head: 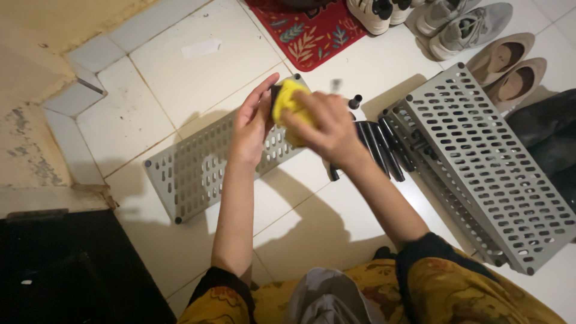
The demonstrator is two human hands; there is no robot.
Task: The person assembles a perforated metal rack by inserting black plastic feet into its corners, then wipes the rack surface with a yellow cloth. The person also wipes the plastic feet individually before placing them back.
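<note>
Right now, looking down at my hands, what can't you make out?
- Dark object behind the yellow cloth: hidden by cloth and right hand.
- Left hand grip: palm faces away.
- Black tubes: count unclear, partly under the right wrist.
- White sneakers: cut off by top edge.

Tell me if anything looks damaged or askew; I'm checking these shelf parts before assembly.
No damage shows. The grey perforated panels lean stacked and slanted rather than flat, and the black tubes lie loose beside them. Both hands hold a yellow cloth.

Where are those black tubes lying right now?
In the head view, the black tubes lie on the white tiled floor, just right of the right hand, beside the stacked grey perforated shelves.
</note>
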